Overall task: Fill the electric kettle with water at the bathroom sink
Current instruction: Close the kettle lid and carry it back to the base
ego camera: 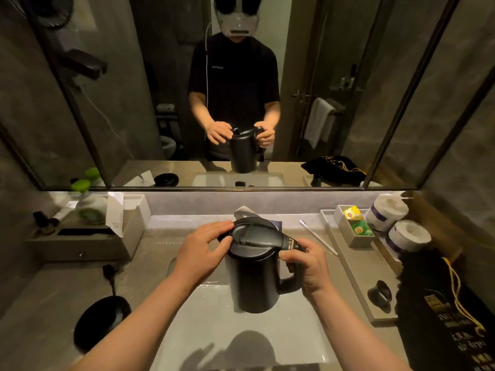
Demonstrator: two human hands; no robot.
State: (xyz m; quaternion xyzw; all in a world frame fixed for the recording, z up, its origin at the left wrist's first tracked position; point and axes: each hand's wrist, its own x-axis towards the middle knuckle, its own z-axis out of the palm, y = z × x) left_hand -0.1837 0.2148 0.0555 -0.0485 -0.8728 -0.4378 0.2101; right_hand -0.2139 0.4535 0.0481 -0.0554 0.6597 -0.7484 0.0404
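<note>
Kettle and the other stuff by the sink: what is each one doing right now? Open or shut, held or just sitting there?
Kettle: upright, held over the sink.
Kettle lid: looks shut.
Right hand: gripping the handle.
Left hand: resting on the lid.
Faucet: no water seen.
Kettle base: bare, on the counter.
Toothbrush: lying flat.
Toilet rolls: unused, side by side.

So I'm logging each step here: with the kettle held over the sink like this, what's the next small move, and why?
Probably lift the lid open. The right hand holds the kettle by its handle over the sink, the left hand already rests on the shut lid, and no water can enter until it opens.
</note>
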